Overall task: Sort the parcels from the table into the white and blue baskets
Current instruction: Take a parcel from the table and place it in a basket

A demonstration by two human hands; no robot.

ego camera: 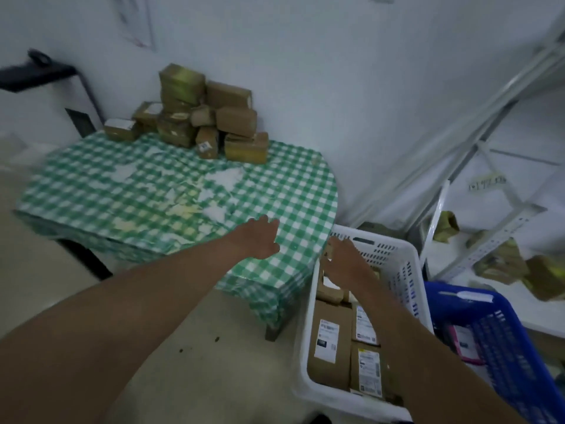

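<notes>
White walls stand behind a table (91, 185) with a green and white check cloth. The cloth looks shiny and has worn pale patches in the middle.

Far beyond the left hand (256, 240), at the back of the table by the wall, sits a pile of parcels (195, 114). They are brown cardboard boxes with square corners, some with yellow tape and small white labels. They lean on each other in a heap.

The left hand reaches out over the near corner of the table. Its fingers are straight and loose, and it holds nothing. I cannot tell if it touches the cloth.

To its right, the right hand (345, 261) reaches down into the white basket (394, 255). This basket is hard plastic with small slots in its walls. Brown parcels with white labels lie flat inside, under and near this hand. The fingers bend down over a small brown box (328, 250) at the far end, but the picture is blurry, so I cannot tell if the hand grips it.

Right of that hand is the blue basket (501, 341), also slotted plastic, with something pink inside. Behind it stands a grey metal shelf (477, 148).
</notes>
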